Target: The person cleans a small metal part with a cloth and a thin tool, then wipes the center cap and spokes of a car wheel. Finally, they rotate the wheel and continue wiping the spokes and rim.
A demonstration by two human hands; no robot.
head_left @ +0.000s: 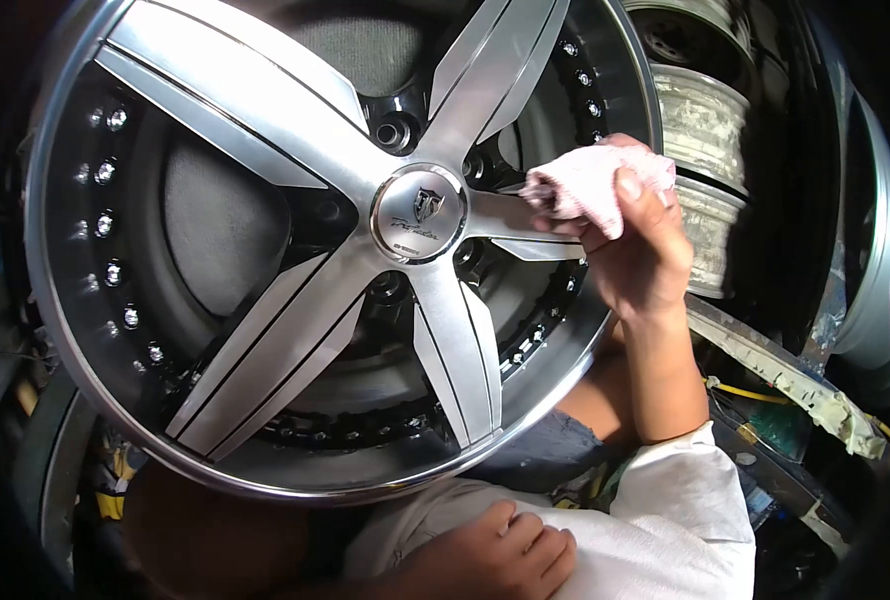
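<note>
A pink cloth (601,182) is bunched in my right hand (645,240), the thumb pressing on it from above. The hand is over the right-hand spoke of a large alloy wheel (265,115), near the rim's inner edge. The wheel has broad brushed-silver spokes, a dark inner barrel and a polished outer lip. At its middle sits a round center cap (418,213) with a shield emblem and script lettering. My left hand (515,552) rests low against the white shirt (625,545), fingers curled in with nothing showing in them.
Worn, scuffed wheel rims (700,125) are stacked at the upper right. Below them runs a battered pale strip (785,370) with a yellow cable (750,392) nearby. Another silver rim (870,235) curves along the far right. Dark clutter lies at the left edge.
</note>
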